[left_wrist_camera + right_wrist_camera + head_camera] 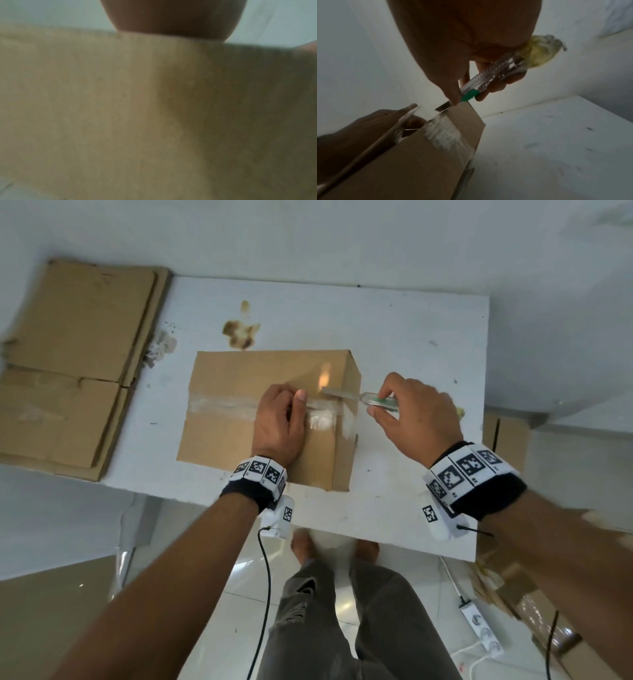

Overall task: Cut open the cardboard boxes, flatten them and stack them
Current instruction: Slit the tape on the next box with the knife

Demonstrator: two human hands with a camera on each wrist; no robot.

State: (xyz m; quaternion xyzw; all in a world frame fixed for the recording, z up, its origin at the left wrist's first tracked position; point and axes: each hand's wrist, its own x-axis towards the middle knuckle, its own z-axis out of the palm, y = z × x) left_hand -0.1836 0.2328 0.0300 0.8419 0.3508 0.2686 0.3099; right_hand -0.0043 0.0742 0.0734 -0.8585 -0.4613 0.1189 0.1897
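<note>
Centrally on the white table (411, 337) stands a taped cardboard box (239, 381); brown stains (239, 332) mark the tabletop above it. Flattened cardboard sheets (75, 354) lie stacked at upper left, overhanging the table's edge. More cardboard (513, 587) and a power strip (481, 631) sit on the floor at lower right. The left hand (279, 422) rests on the box top, fingers curled at the tape seam (219, 405). The right hand (411, 416) grasps a utility knife (376, 402), blade over the box's right edge. Only the right wrist view shows a raised flap (385, 132) beside the left hand. The box's contents cannot be seen. The left wrist view is blurred cardboard.
</note>
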